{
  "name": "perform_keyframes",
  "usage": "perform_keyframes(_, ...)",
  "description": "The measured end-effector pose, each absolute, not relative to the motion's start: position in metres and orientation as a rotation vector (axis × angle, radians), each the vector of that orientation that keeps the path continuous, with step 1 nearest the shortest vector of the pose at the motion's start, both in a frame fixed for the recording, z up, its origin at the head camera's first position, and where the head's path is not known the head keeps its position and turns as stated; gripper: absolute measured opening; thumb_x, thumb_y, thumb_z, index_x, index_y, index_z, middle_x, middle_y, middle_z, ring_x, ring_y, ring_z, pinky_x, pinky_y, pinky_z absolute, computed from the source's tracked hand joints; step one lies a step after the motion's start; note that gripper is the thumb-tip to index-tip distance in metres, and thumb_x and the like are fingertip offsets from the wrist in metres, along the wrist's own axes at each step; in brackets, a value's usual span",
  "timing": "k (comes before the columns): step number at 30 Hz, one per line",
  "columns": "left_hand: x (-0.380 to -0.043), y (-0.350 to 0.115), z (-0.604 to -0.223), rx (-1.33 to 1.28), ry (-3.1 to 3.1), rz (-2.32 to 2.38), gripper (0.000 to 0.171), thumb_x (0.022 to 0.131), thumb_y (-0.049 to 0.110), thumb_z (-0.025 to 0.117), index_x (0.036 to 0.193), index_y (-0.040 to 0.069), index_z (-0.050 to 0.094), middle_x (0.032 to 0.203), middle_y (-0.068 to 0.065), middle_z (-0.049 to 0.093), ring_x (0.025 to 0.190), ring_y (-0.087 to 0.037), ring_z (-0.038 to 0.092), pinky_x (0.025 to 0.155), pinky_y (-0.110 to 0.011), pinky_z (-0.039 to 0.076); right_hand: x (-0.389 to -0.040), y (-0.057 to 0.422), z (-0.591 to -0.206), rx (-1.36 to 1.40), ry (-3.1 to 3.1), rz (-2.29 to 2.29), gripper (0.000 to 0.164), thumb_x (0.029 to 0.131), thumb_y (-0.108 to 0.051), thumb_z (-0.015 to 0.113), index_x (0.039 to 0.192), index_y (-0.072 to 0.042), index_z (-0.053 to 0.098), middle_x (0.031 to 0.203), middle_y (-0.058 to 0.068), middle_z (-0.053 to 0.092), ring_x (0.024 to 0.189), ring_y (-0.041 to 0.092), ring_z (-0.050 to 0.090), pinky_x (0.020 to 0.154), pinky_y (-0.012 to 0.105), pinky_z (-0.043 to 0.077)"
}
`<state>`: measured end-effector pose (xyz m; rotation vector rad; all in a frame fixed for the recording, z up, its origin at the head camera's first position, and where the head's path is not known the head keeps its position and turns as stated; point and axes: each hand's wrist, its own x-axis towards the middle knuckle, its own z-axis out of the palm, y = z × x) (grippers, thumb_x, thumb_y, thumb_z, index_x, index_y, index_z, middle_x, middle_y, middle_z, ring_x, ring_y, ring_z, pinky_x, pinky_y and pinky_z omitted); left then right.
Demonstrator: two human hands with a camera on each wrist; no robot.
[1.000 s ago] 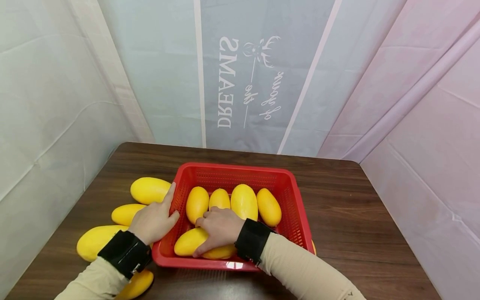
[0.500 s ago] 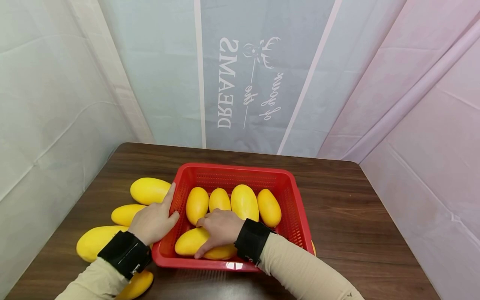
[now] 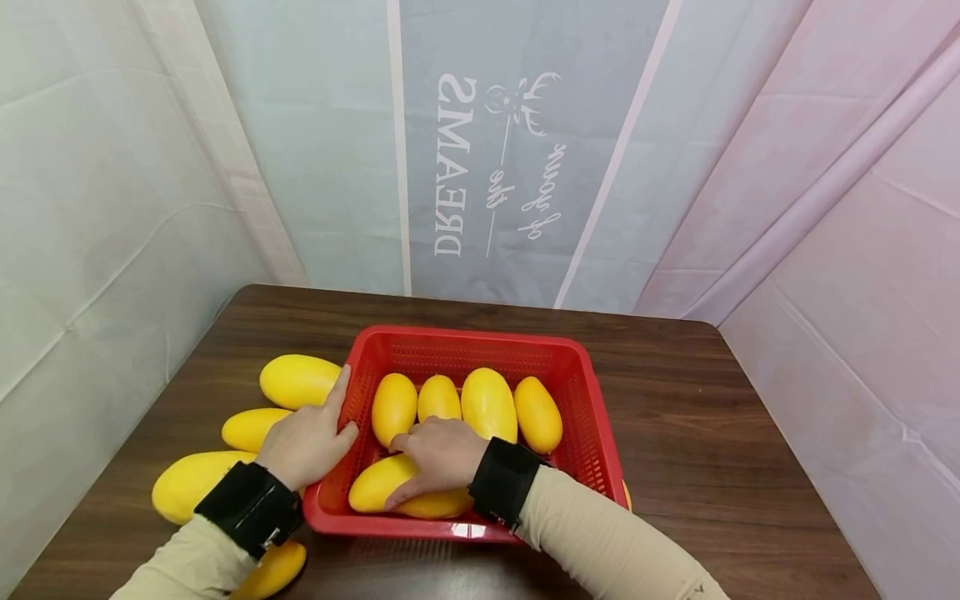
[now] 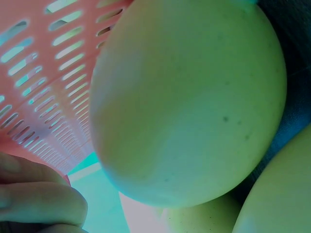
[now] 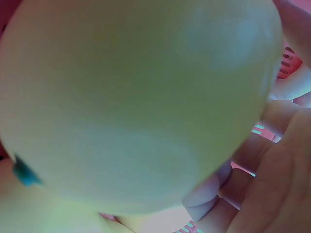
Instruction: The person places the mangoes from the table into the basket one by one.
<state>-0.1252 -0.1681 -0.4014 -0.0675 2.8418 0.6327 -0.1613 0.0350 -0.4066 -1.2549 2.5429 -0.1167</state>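
In the head view, a red plastic basket [image 3: 483, 354] stands on the table, with a row of yellow mangoes [image 3: 487, 404] along its middle. My left hand [image 3: 309, 447] grips the basket's left rim, the index finger stretched along it and the thumb over the edge. Inside the basket, my right hand [image 3: 444, 454] holds a mango [image 3: 375, 487] lying crosswise near the front wall. The right wrist view shows the fingers [image 5: 238, 184] curled round this mango [image 5: 131, 107]. Close before the left wrist camera is a mango [image 4: 189, 107] outside the slotted basket wall [image 4: 43, 82].
Left of the basket, several more mangoes lie on the dark wooden table [image 3: 690, 467], among them a far one [image 3: 300, 381], a large one [image 3: 197, 486] and one by the left sleeve [image 3: 273, 571]. A sliver of yellow [image 3: 627, 496] shows past the basket's right side. Pale cloth curtains hang around.
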Motion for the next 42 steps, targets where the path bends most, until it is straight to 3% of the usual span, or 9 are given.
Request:
perform_keyframes(13,-0.126,-0.169,-0.401,-0.061,2.840,0.636,0.084,0.096,0.030,0.053,0.161,0.014,0.002,0.062,-0.003,0.055,0.046,-0.015,0.056,0.048,-0.028,0.050,-0.156,0.035,-0.399,-1.384,2.599,-0.108,0.058,0.081,-0.064,0.068,0.123,-0.025,0.069,0.111,-0.008,0.069,0.090,0.009,0.061,0.077,0.021,0.049)
perform_keyframes(23,-0.125,-0.169,-0.400,-0.060,2.824,0.648,0.085,0.096,0.031,0.054,0.161,0.016,0.001,0.062,-0.003,0.055,0.046,-0.015,0.057,0.049,-0.028,0.050,-0.148,0.050,-0.383,-1.450,2.658,-0.004,0.056,0.082,-0.065,0.067,0.123,-0.027,0.069,0.111,-0.009,0.069,0.090,0.010,0.057,0.072,0.020,0.046)
perform_keyframes(29,-0.126,-0.170,-0.401,-0.057,2.840,0.632,0.084,0.096,0.031,0.053,0.161,0.015,0.001,0.061,-0.003,0.055,0.046,-0.015,0.056,0.048,-0.028,0.048,-0.151,0.069,-0.373,-1.345,2.664,0.001,0.057,0.080,-0.065,0.068,0.123,-0.026,0.068,0.107,-0.009,0.068,0.087,0.010,0.057,0.067,0.022,0.042)
perform_keyframes(42,-0.125,-0.170,-0.401,-0.060,2.836,0.632,0.085,0.096,0.030,0.054,0.161,0.014,0.002,0.061,-0.003,0.055,0.047,-0.014,0.057,0.049,-0.029,0.051,-0.167,0.123,-0.361,-1.088,2.732,-0.085,0.056,0.079,-0.055,0.074,0.121,-0.017,0.070,0.113,0.002,0.070,0.093,0.018,0.062,0.078,0.033,0.053)
